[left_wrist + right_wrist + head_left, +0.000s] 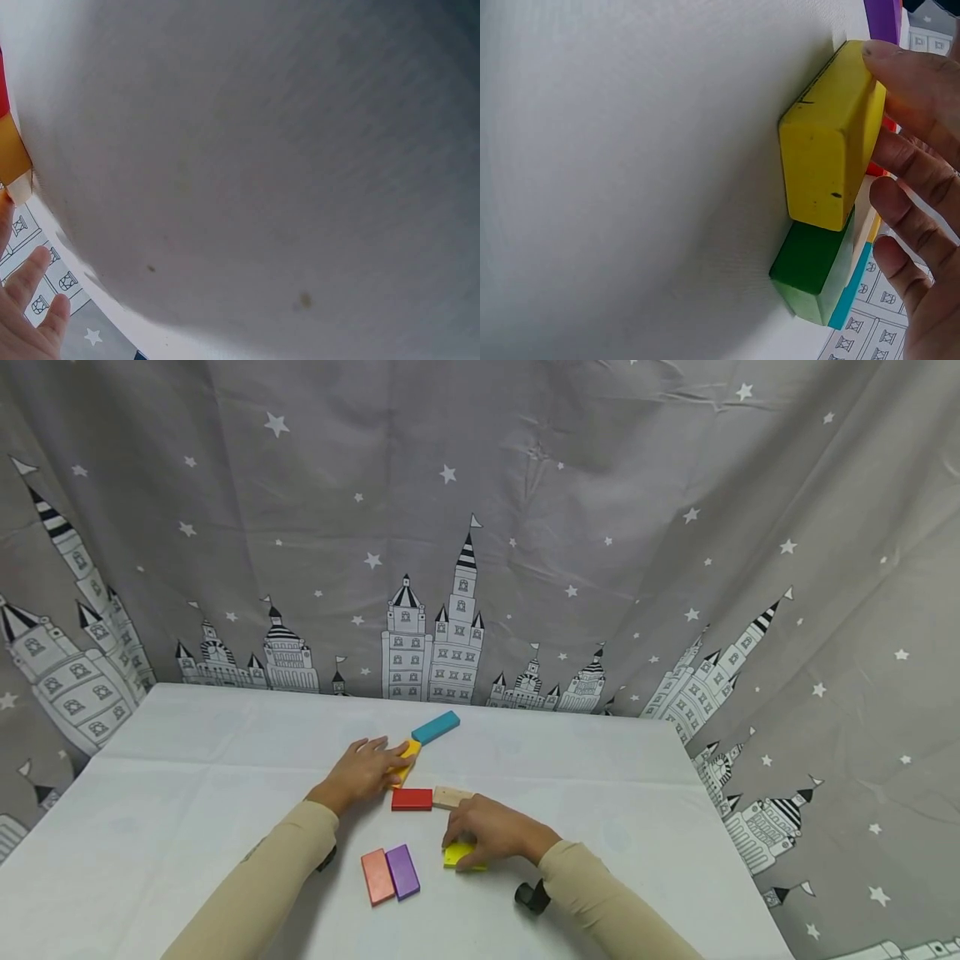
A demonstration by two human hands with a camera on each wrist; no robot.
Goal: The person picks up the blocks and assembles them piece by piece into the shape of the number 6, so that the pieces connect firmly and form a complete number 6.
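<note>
In the head view my left hand (363, 770) pinches an orange-yellow block (406, 770), its thumb at the near end and a finger near the far end. A teal block (436, 727) adjoins it at the back, and a red block (412, 800) lies at its near end. Beside the red one is a plain wooden block (450, 797), partly covered by my right hand (491, 828). That hand holds a yellow block (825, 142) between thumb and fingers. A green block (810, 259) shows just beyond it in the right wrist view; in the head view the hand hides it.
A coral block (377, 877) and a purple block (403, 872) lie side by side near the front of the white-covered table (225, 752). A grey curtain (525, 527) printed with castles and stars hangs behind. A black wrist device (532, 897) sits under the right forearm.
</note>
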